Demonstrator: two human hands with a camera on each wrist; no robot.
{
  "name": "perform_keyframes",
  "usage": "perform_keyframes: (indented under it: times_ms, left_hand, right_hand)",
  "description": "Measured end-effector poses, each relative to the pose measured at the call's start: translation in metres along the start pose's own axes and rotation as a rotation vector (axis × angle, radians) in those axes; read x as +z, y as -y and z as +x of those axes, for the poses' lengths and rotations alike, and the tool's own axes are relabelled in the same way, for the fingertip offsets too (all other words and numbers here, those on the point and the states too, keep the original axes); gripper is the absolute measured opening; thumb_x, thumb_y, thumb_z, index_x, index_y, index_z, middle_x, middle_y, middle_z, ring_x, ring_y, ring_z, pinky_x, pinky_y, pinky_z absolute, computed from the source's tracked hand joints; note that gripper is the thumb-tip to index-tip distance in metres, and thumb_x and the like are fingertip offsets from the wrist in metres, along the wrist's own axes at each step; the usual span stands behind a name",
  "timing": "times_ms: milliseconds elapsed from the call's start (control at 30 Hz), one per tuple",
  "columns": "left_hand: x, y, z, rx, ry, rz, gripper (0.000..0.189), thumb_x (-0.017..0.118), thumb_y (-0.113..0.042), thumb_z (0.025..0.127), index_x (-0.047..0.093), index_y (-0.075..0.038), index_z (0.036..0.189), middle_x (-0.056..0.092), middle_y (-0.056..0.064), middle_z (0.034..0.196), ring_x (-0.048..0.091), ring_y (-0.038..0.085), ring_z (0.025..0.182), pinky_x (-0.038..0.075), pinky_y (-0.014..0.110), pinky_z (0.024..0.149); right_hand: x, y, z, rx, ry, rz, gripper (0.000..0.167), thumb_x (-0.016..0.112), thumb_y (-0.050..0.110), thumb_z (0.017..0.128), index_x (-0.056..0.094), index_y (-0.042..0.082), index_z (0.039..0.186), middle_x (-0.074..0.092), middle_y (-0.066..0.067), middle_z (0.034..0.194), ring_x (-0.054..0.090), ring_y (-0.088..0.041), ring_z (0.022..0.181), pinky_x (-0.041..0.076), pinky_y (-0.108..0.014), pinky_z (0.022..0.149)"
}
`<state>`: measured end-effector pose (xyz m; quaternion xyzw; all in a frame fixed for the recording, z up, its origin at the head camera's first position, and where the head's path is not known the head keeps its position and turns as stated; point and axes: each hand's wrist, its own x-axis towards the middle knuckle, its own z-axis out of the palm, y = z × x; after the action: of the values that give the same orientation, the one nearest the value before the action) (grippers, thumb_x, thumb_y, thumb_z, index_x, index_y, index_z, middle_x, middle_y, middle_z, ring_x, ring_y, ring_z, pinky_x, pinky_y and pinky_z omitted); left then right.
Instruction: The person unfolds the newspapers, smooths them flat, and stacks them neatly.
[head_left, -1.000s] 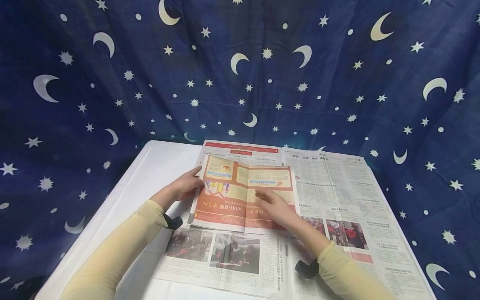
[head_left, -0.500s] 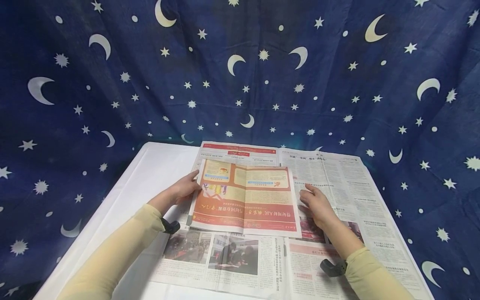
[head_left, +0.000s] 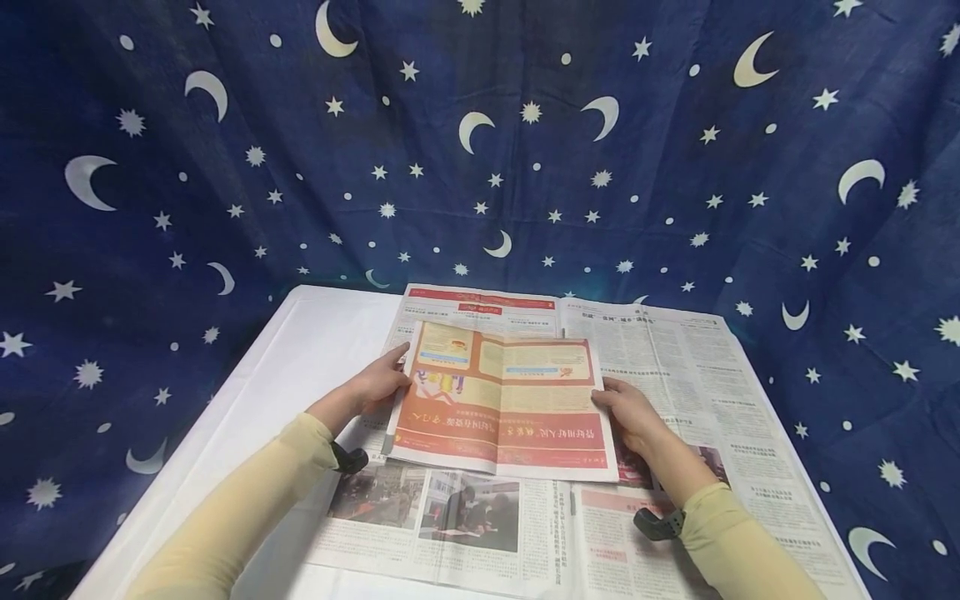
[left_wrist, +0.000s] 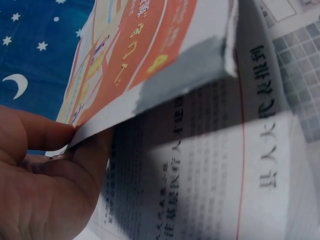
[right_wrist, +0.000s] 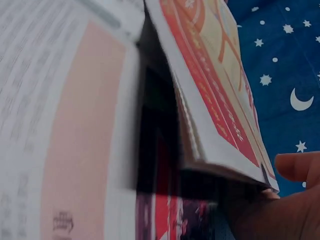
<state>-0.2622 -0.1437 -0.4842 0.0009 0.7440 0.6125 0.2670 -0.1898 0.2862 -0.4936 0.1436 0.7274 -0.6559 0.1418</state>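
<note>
A folded newspaper [head_left: 457,425] with orange-red and cream print is raised a little above a larger spread newspaper [head_left: 675,342]. My left hand [head_left: 378,383] pinches its left edge, thumb on top and fingers beneath; the left wrist view shows the thumb [left_wrist: 47,132] on the sheet's margin. At the opposite edge my right hand [head_left: 633,417] grips the paper between thumb and fingers. In the right wrist view several layers show along the folded newspaper's [right_wrist: 220,150] near edge, and part of the right hand is dark.
The spread newspaper covers much of the white table [head_left: 330,325], with bare white cloth at the left. A dark blue curtain [head_left: 420,117] with moons and stars hangs behind. Black bands [head_left: 660,525] circle both wrists.
My right hand has gone from lying over the folded newspaper to its right side, then taken hold of that edge. The paper has lifted and shifted slightly right. My left hand stays at the left edge.
</note>
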Motion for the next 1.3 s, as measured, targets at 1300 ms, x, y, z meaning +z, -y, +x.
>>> perform_keyframes:
  times_ms: [1300]
  left_hand:
    - [0.034,0.018,-0.013,0.068,-0.034,0.294,0.081,0.06,-0.012,0.098,0.016,-0.012,0.165,0.056,0.025,0.138,0.068,0.03,0.108,0.058,0.042,0.089]
  right_hand:
    - [-0.027,-0.031,-0.027,-0.027,-0.094,-0.409,0.072,0.055,0.02,0.102,0.019,-0.005,0.16,0.064,-0.024,0.122,0.071,-0.023,0.083,0.059,-0.035,0.071]
